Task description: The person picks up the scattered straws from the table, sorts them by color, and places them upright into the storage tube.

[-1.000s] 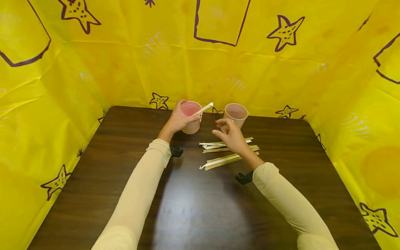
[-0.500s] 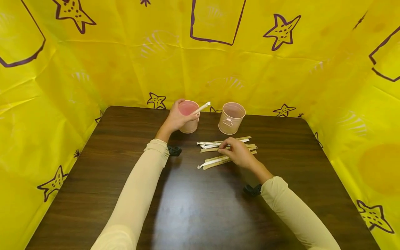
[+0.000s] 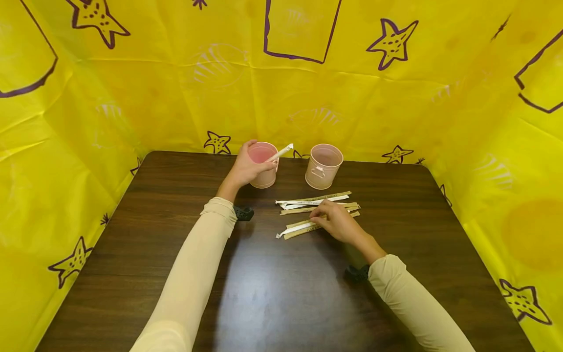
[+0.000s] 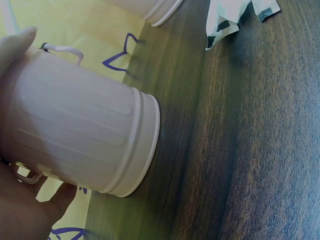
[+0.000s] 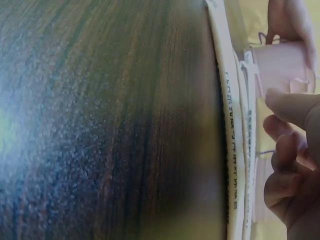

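My left hand [image 3: 245, 168] grips a small pink bucket [image 4: 80, 115], thumb on the near side of the rim and fingers around the far side. A paper-wrapped straw [image 3: 282, 152] leans out of that bucket near the thumb. My right hand [image 3: 336, 221] is low over several wrapped straws, its fingertips right at the nearer group [image 3: 293, 234], some in brown wrappers and some in white. In the right wrist view its thumb [image 5: 292, 106] and bent fingers stand apart, with nothing between them. Farther from me lies another cluster of wrapped straws [image 3: 290, 211].
A second pink bucket [image 3: 323, 172] with a side handle stands upright right of the held one. The dark wooden table [image 3: 184, 181] backs onto a yellow sheet [image 3: 176, 98] with purple drawings. Dark devices [image 3: 244, 213] sit at both wrists.
My right hand has come down from beside the right bucket to the straws, then shifted slightly toward the nearer group. The left hand keeps its grip on the bucket.
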{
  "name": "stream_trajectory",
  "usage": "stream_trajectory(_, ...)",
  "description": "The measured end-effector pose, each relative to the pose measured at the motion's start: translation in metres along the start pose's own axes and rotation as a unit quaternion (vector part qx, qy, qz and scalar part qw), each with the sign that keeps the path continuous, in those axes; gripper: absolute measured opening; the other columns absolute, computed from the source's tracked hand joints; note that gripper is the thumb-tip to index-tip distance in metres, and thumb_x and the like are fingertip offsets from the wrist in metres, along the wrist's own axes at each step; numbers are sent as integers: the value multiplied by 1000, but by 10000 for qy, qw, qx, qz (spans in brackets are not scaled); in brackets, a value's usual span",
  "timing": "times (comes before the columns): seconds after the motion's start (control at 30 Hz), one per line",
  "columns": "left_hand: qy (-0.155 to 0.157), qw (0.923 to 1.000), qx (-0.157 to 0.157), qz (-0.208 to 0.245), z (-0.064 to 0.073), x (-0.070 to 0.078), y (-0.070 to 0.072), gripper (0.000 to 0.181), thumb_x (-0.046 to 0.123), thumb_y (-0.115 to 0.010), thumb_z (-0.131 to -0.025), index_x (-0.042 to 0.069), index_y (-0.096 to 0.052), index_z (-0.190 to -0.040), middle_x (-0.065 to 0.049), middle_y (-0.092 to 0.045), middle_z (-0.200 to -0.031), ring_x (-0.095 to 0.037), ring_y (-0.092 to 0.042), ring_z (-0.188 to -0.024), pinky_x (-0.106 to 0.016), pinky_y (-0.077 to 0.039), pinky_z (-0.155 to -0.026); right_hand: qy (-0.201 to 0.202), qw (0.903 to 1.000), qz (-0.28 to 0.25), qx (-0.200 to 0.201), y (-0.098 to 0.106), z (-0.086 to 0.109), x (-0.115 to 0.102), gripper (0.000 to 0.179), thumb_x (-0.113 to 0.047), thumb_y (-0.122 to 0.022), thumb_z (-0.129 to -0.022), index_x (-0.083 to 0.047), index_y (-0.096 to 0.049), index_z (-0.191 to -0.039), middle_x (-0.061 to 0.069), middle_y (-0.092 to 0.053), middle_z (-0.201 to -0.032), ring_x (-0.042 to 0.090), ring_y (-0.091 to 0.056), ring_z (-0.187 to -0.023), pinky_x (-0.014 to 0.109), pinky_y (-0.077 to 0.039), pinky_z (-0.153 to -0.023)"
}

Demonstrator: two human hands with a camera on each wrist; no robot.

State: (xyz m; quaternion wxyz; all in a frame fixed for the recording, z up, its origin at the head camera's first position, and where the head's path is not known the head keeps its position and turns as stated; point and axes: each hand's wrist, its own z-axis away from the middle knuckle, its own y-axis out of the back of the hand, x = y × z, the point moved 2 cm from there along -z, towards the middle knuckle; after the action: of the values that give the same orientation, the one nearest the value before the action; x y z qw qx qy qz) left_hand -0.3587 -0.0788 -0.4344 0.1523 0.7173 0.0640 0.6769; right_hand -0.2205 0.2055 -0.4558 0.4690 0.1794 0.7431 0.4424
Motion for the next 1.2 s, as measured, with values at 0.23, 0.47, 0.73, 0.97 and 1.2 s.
stream_trajectory(0.23,-21,10000,16,-50,1,1,1,105,29,-91,-75,8,-27,-156,-20,-43,-150,-35,-50,-132,-49,-40,-116,108,9997,27,-216,-5,-1,1,5,-16,-75,-92,-14,-78,-95,-1,-70,-97,17,-67,-93,37,-54,-85)
stream_trajectory(0.47,-21,9999,9,-138,0,2,2,105,30,-90,-76,9,-27,-157,-19,-43,-150,-34,-49,-133,-48,-39,-116,327,9991,85,-264,-10,-4,-1,4,-16,-76,-92,-12,-79,-93,0,-71,-95,17,-67,-93,37,-54,-86)
stream_trajectory(0.73,9,9999,-2,-117,0,-1,0,105,30,-90,-76,10,-26,-157,-19,-44,-150,-34,-50,-133,-48,-40,-116,124,9978,260,-599,-17,-1,1,6,-17,-75,-92,-13,-77,-97,0,-72,-98,18,-67,-96,38,-54,-89)
stream_trajectory(0.97,-7,10000,24,-94,1,2,2,105,29,-91,-76,9,-27,-156,-19,-44,-150,-35,-50,-132,-49,-40,-116,133,9973,250,-675,-14,-3,-2,5,-17,-76,-91,-13,-76,-95,1,-70,-98,20,-66,-97,40,-53,-90)
stream_trajectory(1.2,72,10000,-15,-19,1,2,1,105,28,-91,-76,9,-27,-157,-19,-44,-150,-34,-50,-132,-48,-40,-116,177,9962,278,-805,-12,-2,-6,5,-18,-72,-96,-13,-71,-94,-1,-67,-96,16,-64,-94,38,-54,-87)
